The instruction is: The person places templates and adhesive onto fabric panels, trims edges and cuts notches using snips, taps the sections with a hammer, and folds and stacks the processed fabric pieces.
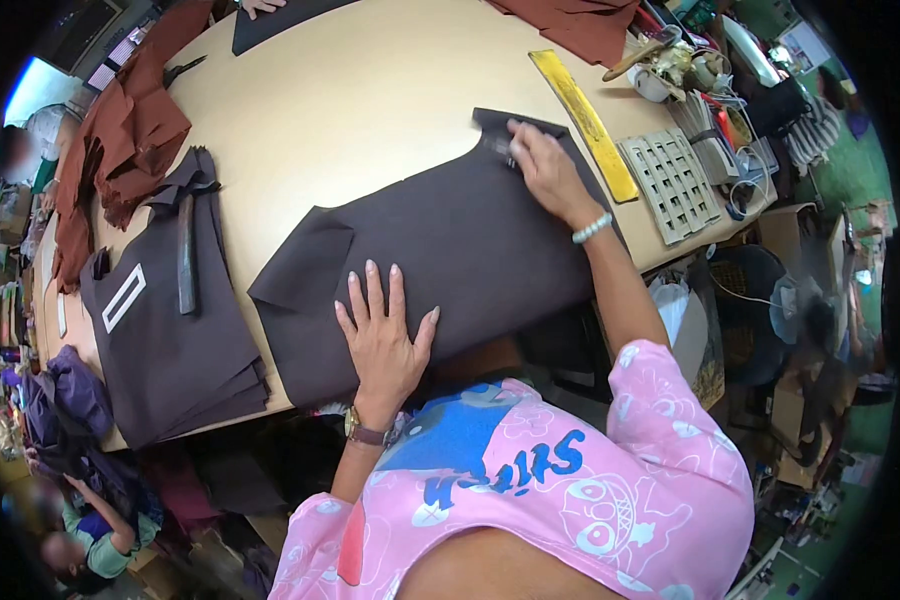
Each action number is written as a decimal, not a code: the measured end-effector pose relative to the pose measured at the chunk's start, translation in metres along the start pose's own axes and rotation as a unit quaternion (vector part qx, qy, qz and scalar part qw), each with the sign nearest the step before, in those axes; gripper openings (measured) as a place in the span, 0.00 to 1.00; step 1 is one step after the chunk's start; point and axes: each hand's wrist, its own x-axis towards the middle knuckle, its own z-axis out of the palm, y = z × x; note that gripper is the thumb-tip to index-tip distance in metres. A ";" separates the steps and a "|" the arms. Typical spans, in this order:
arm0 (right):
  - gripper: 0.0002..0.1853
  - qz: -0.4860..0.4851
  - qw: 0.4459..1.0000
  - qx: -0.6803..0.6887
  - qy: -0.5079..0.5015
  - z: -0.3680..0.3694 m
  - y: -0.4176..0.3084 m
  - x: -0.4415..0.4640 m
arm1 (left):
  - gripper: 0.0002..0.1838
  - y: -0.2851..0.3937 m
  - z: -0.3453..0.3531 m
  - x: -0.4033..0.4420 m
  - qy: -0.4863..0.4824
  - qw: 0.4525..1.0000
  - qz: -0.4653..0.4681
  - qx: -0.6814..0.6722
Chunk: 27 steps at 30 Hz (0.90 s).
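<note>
A large piece of dark brown fabric (450,240) is spread across the table in front of me, with its near edge by the table's front. My left hand (383,345) lies flat on its lower middle, fingers spread, holding nothing. At the fabric's upper right corner my right hand (550,175) is curled and pressed down. Its fingertips are blurred by motion, and a small pale thing seems to show beside them, too unclear to name. To the left is a stack of dark fabric pieces (160,350) with a dark hammer-like tool (187,255) and a white rectangular frame (124,298) on it.
A yellow ruler-like strip (585,125) and a beige slotted tray (670,187) lie right of the fabric. Reddish-brown fabric (130,140) hangs over the table's left edge. Another person's hand (262,6) rests on dark fabric at the far side. Tools crowd the right edge.
</note>
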 end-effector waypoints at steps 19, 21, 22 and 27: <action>0.09 0.033 0.996 0.072 0.029 0.026 -0.023 0.005 | 0.51 -0.104 -0.014 0.088 -0.023 0.997 -0.056 0.037; 0.09 0.081 0.993 0.000 0.089 0.035 0.012 0.028 | 0.51 -0.104 -0.014 0.085 -0.013 0.998 -0.059 0.031; 0.09 0.021 0.984 -0.088 0.151 0.038 0.032 0.039 | 0.51 -0.102 -0.013 0.083 -0.009 0.998 -0.062 0.028; 0.11 0.068 0.925 -0.307 0.213 0.010 0.065 0.058 | 0.50 -0.099 -0.018 0.078 -0.015 0.996 -0.077 0.041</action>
